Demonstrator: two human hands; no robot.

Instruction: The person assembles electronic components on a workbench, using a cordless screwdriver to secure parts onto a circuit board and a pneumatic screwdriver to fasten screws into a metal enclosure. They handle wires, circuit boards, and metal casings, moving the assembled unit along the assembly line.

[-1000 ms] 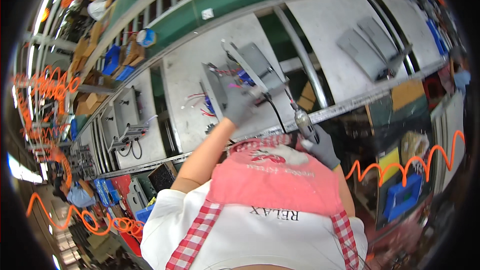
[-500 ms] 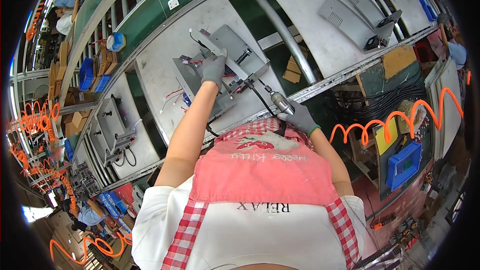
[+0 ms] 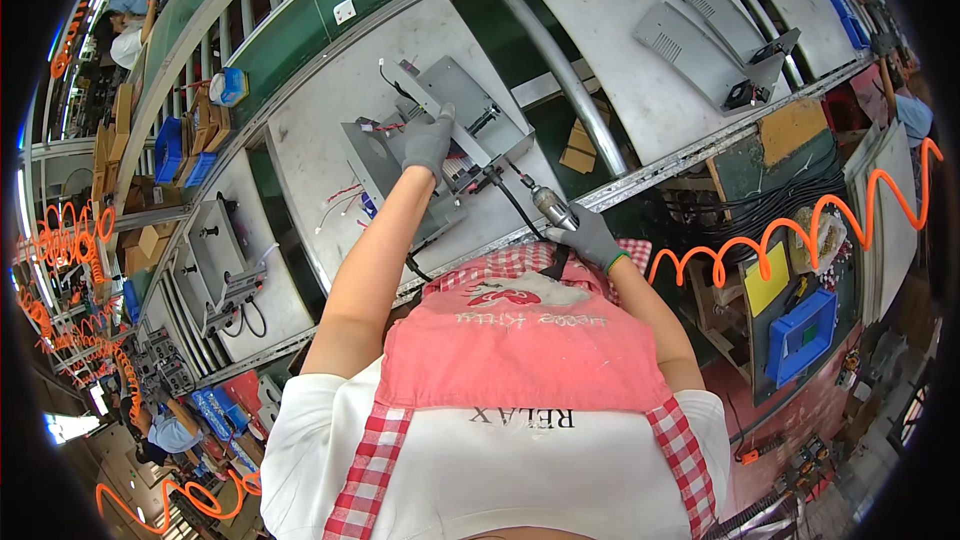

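Note:
A grey sheet-metal housing (image 3: 466,83) with wires and inner parts lies on a pale board in front of me. Gripping the edge of its raised panel is my left hand (image 3: 430,143), in a grey glove. My right hand (image 3: 592,236), also gloved, is wrapped round a silver power screwdriver (image 3: 552,206). The tool's bit points at the near end of the housing, close to a black cable (image 3: 515,198); whether the tip touches metal I cannot tell. Loose red and white wires (image 3: 340,198) stick out at the housing's left.
Further grey housings stand on boards to the right (image 3: 700,50) and left (image 3: 215,265). A steel roller (image 3: 560,65) crosses the line. At lower right are an orange coiled hose (image 3: 740,258), a blue bin (image 3: 802,338) and a bundle of black cables (image 3: 770,195). Other people work at far left.
My right hand and the screwdriver have shifted slightly up and left, toward the housing. The left hand keeps its grip on the panel.

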